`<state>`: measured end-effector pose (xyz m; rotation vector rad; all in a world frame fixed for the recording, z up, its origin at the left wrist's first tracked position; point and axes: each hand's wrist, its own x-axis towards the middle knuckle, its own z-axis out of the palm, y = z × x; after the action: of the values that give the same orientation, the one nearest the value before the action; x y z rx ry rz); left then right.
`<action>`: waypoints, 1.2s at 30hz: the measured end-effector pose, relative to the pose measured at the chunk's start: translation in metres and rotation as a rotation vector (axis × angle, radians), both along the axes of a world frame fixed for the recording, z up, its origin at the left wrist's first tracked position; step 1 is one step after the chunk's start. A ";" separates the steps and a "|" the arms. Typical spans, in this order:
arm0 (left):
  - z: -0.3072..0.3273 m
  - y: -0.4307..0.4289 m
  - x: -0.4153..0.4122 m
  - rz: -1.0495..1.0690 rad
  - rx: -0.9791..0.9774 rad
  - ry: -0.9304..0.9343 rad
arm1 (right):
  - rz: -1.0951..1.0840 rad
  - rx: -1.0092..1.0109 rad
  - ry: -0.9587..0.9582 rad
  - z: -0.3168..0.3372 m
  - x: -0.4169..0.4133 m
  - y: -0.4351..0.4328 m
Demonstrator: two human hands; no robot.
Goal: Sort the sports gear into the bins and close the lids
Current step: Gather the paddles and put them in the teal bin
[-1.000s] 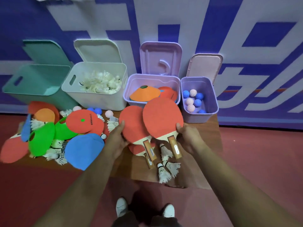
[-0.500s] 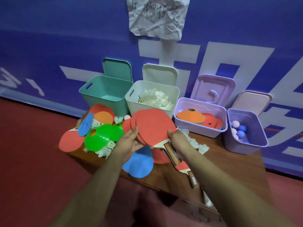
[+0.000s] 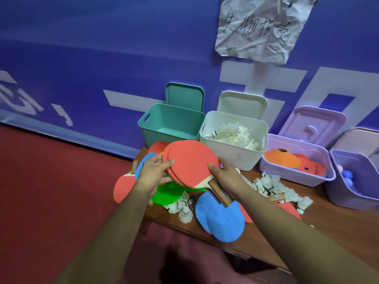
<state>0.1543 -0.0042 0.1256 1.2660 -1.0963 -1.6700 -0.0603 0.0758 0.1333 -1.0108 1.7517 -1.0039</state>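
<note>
The left hand (image 3: 152, 175) and right hand (image 3: 227, 177) are gripping a stack of red paddles (image 3: 190, 160) above the cluttered counter (image 3: 324, 218), in front of the teal bin (image 3: 176, 117), so paddle-binning is seemingly underway, calling next for lifting them over its rim.

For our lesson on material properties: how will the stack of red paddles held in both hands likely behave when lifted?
Probably stiff: the red paddles lie flat though the left hand and right hand hold them only near their edges. Likely to slide apart: the stacked blades sit fanned, edges offset. Seemingly light for their size, as fingers alone carry them.
</note>
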 end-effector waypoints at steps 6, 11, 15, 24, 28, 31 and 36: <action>-0.009 -0.060 0.001 0.151 0.064 0.131 | 0.229 -0.013 0.331 -0.005 -0.011 -0.050; -0.006 -0.116 -0.007 0.212 0.052 0.100 | 0.387 -0.031 0.606 -0.005 -0.018 -0.114; -0.002 -0.161 -0.009 0.163 0.030 0.047 | 0.368 -0.048 0.696 -0.012 -0.023 -0.168; -0.031 -0.298 -0.020 0.016 -0.066 -0.385 | 0.338 -0.018 0.759 -0.028 -0.031 -0.277; -0.053 -0.362 -0.026 -0.156 -0.078 -0.532 | 0.283 0.075 0.736 -0.055 -0.027 -0.322; -0.072 -0.397 -0.026 -0.197 -0.113 -0.661 | 0.281 0.149 0.714 -0.081 -0.023 -0.351; -0.127 -0.440 -0.019 -0.437 -0.098 -0.898 | 0.324 0.252 0.723 -0.128 -0.016 -0.389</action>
<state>0.1356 -0.4447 -0.0016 1.8707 -2.0716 -1.2883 -0.0767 -0.3136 0.0057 -1.5446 2.1075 -0.1968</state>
